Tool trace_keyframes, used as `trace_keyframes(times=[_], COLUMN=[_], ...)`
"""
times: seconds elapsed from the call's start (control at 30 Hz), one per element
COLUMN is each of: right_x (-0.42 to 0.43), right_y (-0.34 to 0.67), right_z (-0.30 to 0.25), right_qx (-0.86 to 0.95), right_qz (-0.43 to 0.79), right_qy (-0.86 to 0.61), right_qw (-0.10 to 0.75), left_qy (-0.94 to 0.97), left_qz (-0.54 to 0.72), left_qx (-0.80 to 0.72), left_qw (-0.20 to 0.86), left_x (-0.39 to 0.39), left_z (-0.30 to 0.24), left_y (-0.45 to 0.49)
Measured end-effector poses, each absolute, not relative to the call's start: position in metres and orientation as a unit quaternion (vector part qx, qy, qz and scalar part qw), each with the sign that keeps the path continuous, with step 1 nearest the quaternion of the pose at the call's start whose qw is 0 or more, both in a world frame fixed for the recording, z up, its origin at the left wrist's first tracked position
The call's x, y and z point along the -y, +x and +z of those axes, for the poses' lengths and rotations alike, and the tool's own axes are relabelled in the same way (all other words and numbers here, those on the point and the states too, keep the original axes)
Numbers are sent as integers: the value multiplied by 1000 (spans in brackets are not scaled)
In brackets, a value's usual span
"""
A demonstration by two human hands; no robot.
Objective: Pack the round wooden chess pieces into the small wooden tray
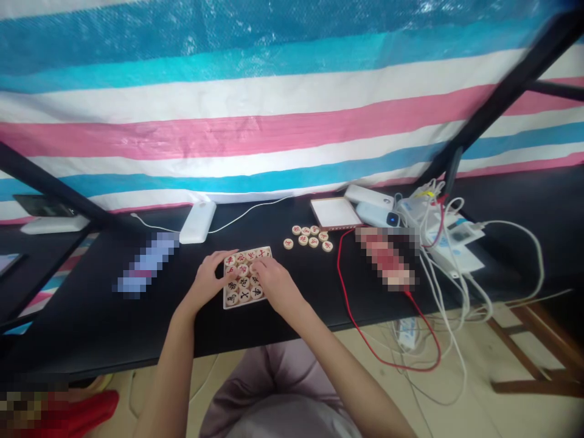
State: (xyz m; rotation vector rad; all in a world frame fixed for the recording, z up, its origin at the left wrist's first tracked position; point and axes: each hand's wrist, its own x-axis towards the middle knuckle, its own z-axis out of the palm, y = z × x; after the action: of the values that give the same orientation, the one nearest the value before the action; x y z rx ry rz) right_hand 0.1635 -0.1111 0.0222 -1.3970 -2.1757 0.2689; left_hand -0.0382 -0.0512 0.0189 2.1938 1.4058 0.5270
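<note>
left hand (207, 281) flat, right hand (275, 285) grip unclear, both on chess pieces (244, 283) | tray (226, 306) full

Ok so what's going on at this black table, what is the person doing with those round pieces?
A seated person has both hands on a small tray packed with round wooden chess pieces. The left hand is at the tray's left edge, and the right hand has its fingertips on the pieces. A cluster of loose pieces lies on the table beyond the tray. A white power bank and a tangle of cables lie further out.
</note>
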Motion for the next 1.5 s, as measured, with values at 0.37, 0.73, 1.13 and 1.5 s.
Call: trace_keyframes(times=[0.37, 0.73, 1.13, 1.5], right_x=[114, 112, 110, 130], right_y=[195, 230, 220, 213], right_z=[23, 11, 9, 31], right_qx=[723, 733, 765, 744], right_qz=[14, -58, 11, 100], right_qy=[-625, -645, -588, -566], right_qw=[292, 211, 263, 341], left_qy=[807, 816, 816, 818], left_qz=[173, 159, 158, 153], left_qx=[-523, -530, -529, -527], left_qw=[213, 169, 172, 170], left_x=[51, 45, 44, 43], left_z=[22, 15, 13, 11], left_y=[-36, -36, -37, -37])
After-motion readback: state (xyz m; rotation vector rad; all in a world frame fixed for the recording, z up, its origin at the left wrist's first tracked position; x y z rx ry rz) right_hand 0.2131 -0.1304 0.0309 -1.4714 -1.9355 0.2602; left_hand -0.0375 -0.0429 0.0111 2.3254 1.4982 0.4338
